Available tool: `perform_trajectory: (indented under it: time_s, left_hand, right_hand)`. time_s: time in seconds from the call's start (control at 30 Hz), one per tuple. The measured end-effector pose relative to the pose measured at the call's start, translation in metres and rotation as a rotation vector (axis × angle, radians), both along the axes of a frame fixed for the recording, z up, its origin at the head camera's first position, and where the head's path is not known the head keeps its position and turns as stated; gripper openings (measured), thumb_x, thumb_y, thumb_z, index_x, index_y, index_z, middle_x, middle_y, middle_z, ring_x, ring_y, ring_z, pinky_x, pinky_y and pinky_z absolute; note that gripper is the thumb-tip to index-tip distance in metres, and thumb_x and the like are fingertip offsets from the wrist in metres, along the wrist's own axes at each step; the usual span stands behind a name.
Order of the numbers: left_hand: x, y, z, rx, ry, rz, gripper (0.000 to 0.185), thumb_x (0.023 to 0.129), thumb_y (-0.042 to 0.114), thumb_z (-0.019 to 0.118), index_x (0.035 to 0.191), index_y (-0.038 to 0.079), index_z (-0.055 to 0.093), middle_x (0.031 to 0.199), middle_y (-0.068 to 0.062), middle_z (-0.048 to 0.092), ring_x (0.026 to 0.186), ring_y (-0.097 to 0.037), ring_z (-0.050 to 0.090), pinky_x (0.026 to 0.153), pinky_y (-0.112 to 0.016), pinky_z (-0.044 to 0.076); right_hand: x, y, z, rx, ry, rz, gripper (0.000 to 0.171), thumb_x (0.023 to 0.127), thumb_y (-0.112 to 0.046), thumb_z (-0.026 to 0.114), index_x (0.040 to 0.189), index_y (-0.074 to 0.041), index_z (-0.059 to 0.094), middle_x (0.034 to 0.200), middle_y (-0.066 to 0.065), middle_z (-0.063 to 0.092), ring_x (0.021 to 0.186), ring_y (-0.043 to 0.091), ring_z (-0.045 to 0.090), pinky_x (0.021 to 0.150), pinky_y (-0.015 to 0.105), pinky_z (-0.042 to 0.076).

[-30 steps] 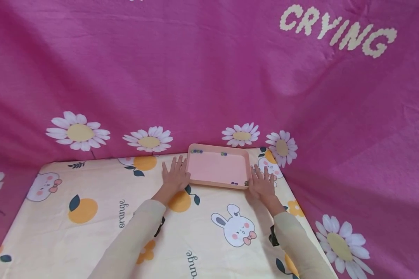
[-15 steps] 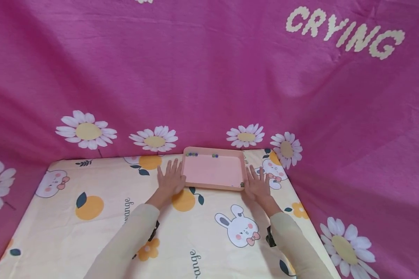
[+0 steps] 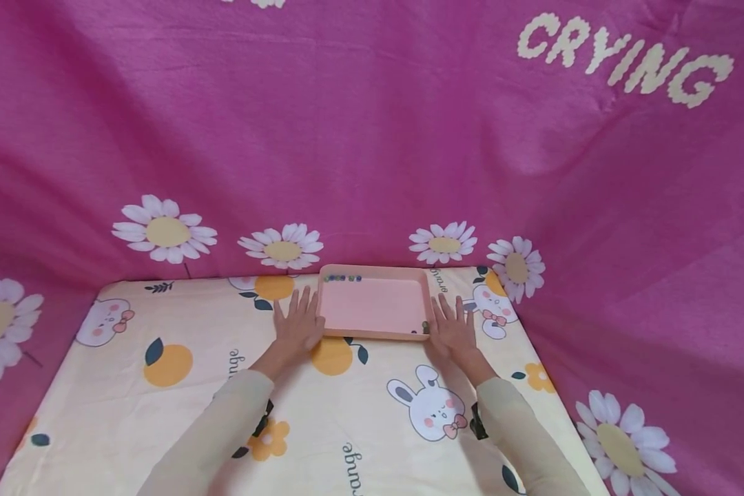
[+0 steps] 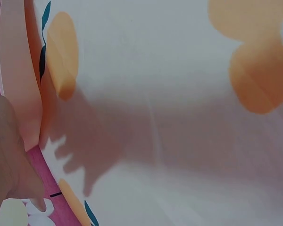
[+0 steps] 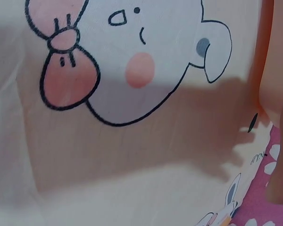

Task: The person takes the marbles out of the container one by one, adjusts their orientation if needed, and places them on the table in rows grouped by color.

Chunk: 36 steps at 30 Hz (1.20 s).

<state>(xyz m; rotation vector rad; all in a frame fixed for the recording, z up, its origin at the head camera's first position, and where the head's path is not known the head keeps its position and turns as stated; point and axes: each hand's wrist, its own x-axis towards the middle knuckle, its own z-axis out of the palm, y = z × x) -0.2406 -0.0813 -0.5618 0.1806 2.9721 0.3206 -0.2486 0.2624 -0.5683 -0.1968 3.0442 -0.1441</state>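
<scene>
A pink rectangular tray (image 3: 375, 303) is between the two hands at the far side of the table. Along its far wall, towards the left, lies a row of several small green and blue marbles (image 3: 342, 278). A darker marble (image 3: 425, 325) is in the near right corner, with a small purple one (image 3: 413, 332) beside it. My left hand (image 3: 299, 324) presses the tray's left end, fingers straight and spread. Opposite, my right hand (image 3: 455, 332) presses the right end with its fingers extended. Both wrist views show only part of each hand against the tray wall.
A cream cloth with oranges and rabbits covers the table (image 3: 198, 413). Behind it and at the sides hangs a magenta curtain (image 3: 372, 138) with daisies, close to the tray's far edge.
Tray and both hands have shifted left against the backdrop. Two marbles from the middle of the far wall have rolled left to join the others. The head view has turned slightly.
</scene>
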Motion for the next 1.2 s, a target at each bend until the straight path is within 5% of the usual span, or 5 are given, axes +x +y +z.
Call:
perform_trajectory:
  time_s: [1.2]
  left_hand:
    - [0.034,-0.031,-0.014,0.094,0.021,0.037,0.066,0.105,0.037,0.033,0.160,0.006,0.013,0.166,-0.015,0.001,0.151,-0.037,-0.004,0.112,-0.068,-0.006]
  right_hand:
    - [0.010,-0.029,-0.011,-0.017,0.034,0.064,0.057,0.107,-0.034,0.029,0.159,-0.012,0.025,0.165,0.010,0.018,0.149,0.045,0.008,0.116,0.064,0.007]
